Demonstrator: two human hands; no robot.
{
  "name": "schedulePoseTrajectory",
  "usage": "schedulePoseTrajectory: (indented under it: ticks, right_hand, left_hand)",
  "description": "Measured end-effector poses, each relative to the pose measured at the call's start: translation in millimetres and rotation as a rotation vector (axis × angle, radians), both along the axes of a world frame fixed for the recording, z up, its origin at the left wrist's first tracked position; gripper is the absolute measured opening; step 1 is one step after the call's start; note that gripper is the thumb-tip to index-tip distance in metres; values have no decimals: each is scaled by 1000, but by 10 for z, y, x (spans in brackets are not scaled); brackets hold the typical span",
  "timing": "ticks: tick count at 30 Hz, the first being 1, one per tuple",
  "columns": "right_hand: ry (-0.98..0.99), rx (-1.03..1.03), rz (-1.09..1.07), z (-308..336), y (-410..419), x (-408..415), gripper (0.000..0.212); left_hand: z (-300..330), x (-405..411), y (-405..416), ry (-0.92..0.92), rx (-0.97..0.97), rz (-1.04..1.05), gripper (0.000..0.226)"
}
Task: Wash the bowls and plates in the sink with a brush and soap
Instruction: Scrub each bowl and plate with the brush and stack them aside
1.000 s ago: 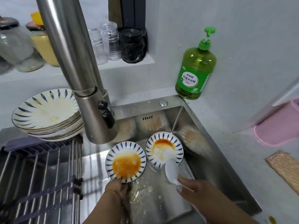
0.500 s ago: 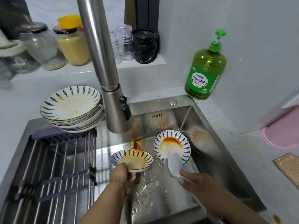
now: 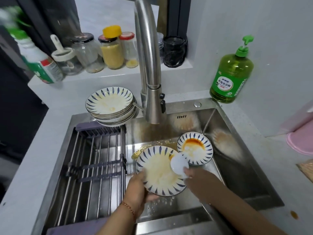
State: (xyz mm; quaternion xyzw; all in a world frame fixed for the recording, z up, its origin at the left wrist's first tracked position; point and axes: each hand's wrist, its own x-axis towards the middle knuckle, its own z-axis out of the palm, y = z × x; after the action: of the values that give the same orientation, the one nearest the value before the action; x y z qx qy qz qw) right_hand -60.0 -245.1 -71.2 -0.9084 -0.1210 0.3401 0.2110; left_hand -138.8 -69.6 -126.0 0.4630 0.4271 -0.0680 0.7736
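Bowl (image 3: 160,170) now tipped up toward the camera in front of the faucet (image 3: 153,106), most orange sauce rinsed away; gripped at the near rim by left hand (image 3: 137,192). Brush (image 3: 179,164) gripped in right hand (image 3: 201,182), touching the bowl's right rim, ready for scrubbing.

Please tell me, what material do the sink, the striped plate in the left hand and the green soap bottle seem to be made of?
Sink: brushed stainless steel, judging by its grey sheen and blurred reflections. Striped plate held by the left hand: probably glazed ceramic, white and glossy with painted blue strokes; melamine cannot be excluded. Soap bottle: clear green plastic, as the liquid shows through.
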Motion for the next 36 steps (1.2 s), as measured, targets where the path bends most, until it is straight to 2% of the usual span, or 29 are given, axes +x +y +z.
schedulePoseTrajectory:
  ticks: [4, 6, 10, 12, 16, 22, 26, 28, 32, 36]
  right_hand:
    - [-123, -71, 98, 71, 235, 37, 47]
    - [-116, -41, 133, 155, 415, -22, 43]
    - [-81, -22, 339, 314, 550, -311, 37]
    - [-50, -72, 410, 317, 435, -401, 37]
    - [32, -218, 287, 306, 248, -223, 35]
    - [-113, -29, 123, 382, 620, -7, 34]
    - [-37, 83, 185, 367, 880, -150, 30]
    - [-35, 94, 123, 347, 856, -95, 27]
    - [-176, -8, 18, 259, 728, 104, 26]
    - [-69, 88, 27, 284, 790, 25, 36]
  left_hand:
    - [200, -108, -147, -95, 71, -34, 41]
    - [244, -122, -185, -120, 119, -31, 39]
    - [289, -110, -105, -141, 125, 52, 45]
    - [353, -134, -19, -157, 171, 95, 38]
    - [400, -192, 124, -230, 203, 116, 32]
    - [382, -157, 12, -218, 152, 9, 30]
    - [370, -106, 40, -225, 93, 32, 26]
    - [393, -112, 66, -243, 99, 21, 29]
    - [427, -101, 67, -265, 112, 18, 32]
    - [456, -45, 78, -256, 111, -2, 33]
